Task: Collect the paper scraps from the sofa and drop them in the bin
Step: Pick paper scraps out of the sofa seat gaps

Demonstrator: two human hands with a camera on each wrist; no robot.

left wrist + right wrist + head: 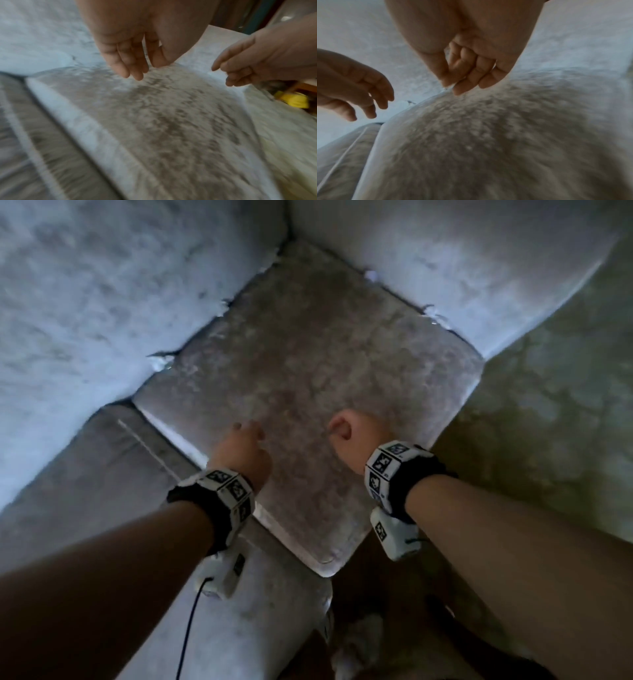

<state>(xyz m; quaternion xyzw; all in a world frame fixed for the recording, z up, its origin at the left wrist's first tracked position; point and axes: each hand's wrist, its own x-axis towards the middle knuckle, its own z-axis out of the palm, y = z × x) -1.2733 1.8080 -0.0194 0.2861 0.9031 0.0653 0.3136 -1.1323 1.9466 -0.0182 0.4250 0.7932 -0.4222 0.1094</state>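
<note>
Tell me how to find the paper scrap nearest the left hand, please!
Start at the square seat cushion in the corner of the grey sofa. Follow its left edge, where it meets the big back cushion, toward the near corner. The paper scrap sits tucked in that crease, white and crumpled, lowest in the head view and closest to the left hand; the other scraps lie farther along the creases.

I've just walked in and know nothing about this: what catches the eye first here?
Two bare hands hover above a mottled grey velvety sofa seat cushion: the left hand relaxed, the right hand curled. Small white paper scraps poke from the seams where the cushion meets the pale back cushions, left and right.
</note>
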